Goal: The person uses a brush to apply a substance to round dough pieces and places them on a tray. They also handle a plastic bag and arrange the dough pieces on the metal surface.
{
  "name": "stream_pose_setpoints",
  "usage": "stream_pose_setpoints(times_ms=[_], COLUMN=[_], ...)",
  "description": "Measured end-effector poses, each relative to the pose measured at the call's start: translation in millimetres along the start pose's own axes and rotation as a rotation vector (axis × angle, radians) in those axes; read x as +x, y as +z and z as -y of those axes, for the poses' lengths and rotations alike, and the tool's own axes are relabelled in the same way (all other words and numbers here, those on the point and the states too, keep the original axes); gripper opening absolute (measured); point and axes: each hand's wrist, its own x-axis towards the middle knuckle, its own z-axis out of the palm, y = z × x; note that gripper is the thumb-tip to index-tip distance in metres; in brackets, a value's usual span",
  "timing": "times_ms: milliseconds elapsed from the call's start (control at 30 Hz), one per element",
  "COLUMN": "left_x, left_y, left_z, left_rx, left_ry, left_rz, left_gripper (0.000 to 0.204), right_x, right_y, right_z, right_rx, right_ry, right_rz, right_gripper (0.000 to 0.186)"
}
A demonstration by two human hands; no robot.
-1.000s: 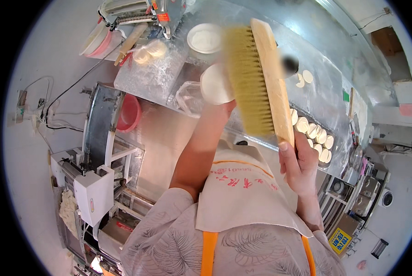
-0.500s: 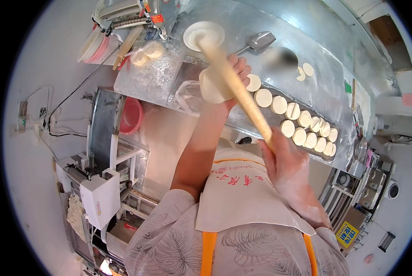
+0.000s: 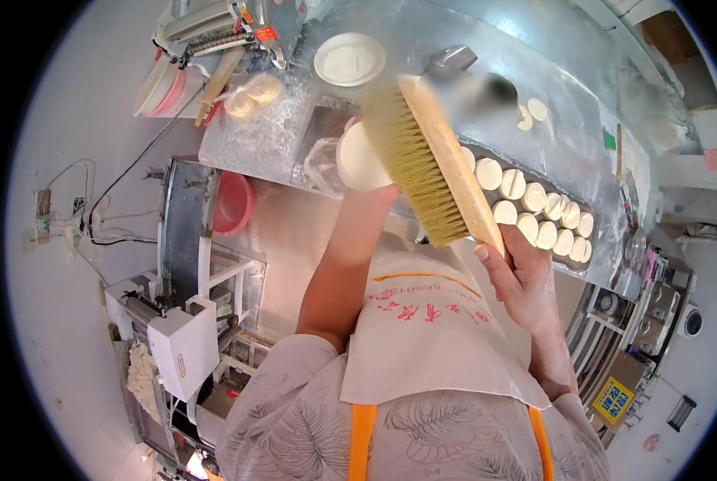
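Observation:
In my right hand (image 3: 525, 276) is a long wooden-backed brush (image 3: 455, 160) with yellow-green bristles, gripped by its lower end and slanting up to the left. My left hand (image 3: 387, 195) lies mostly behind the brush. It supports pale round dough wrappers (image 3: 362, 156), whose flat face shows left of the bristles; how many is hidden. The bristles overlap the wrappers' edge in view, and I cannot tell whether they touch. To the right, stacks of similar dough rounds (image 3: 512, 184) stand in two rows in a dark tray.
A white bowl of flour (image 3: 349, 60) and a metal scoop (image 3: 453, 59) sit at the back of the metal table (image 3: 567, 136). Loose dough pieces (image 3: 537, 109) lie farther right. A clear plastic bag (image 3: 321, 167) is beside my left hand; a roller machine (image 3: 214, 32) stands far left.
The brush has swung rightward at its top and turned, so its bristles now face left and downward. My right hand has moved slightly right and down. The left hand stays with the wrappers.

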Motion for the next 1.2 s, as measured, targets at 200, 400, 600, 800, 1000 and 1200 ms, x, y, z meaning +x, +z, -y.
stream_pose_setpoints(times_ms=[200,400,600,800,1000,1200], left_x=[1.7,8.3,14.1,18.2,15.5,6.9], left_y=[41.5,25.9,-39.2,-19.6,-3.2,13.1], left_z=[-1.4,0.9,23.1,28.3,23.7,26.6], left_rx=[-0.072,0.064,-0.184,-0.195,-0.045,-0.017], left_ry=[-0.081,-0.097,-0.186,-0.087,-0.152,-0.126], left_rz=[-0.260,-0.139,0.099,-0.254,-0.072,-0.190], left_gripper=[0.053,0.061,0.050,0.041,0.053,0.053], right_x=[-12.2,-19.6,-15.8,-8.2,26.0,105.0], right_y=[-0.9,-11.1,-4.2,-22.9,-2.7,-29.0], right_z=[0.1,3.4,-9.1,-32.5,-159.4,-264.6], right_rx=[-0.052,-0.065,-0.102,0.399,0.697,1.108], right_ry=[0.076,0.141,0.044,0.196,0.462,0.438], right_rz=[-0.057,-0.079,-0.115,-0.281,-0.470,-0.437], right_gripper=[0.028,0.028,0.027,0.031,0.035,0.035])
